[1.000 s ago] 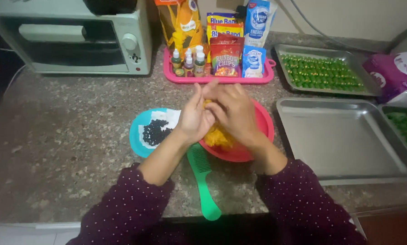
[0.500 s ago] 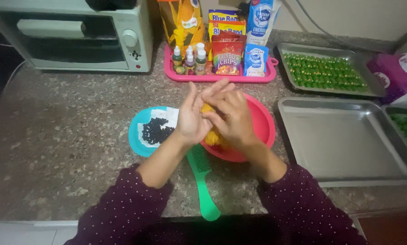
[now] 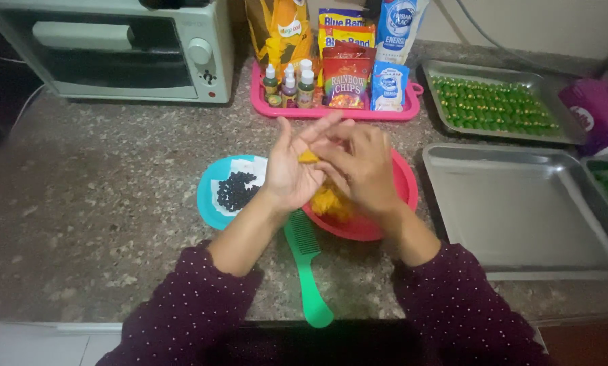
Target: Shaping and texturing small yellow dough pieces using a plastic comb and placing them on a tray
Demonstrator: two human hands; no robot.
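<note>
Both hands met above a red bowl (image 3: 392, 203); the left hand (image 3: 291, 173) lay open, palm up, cradling a small orange dough piece (image 3: 308, 157); the right hand (image 3: 359, 166) curled over it, fingers pressing; uneven pressure could probably flatten or drop the piece into the bowl beneath.

Orange dough (image 3: 308, 157); red bowl (image 3: 402, 177); green comb (image 3: 306, 268); blue plate (image 3: 207, 198)

Head view, steeply downward (close overhead)
</note>
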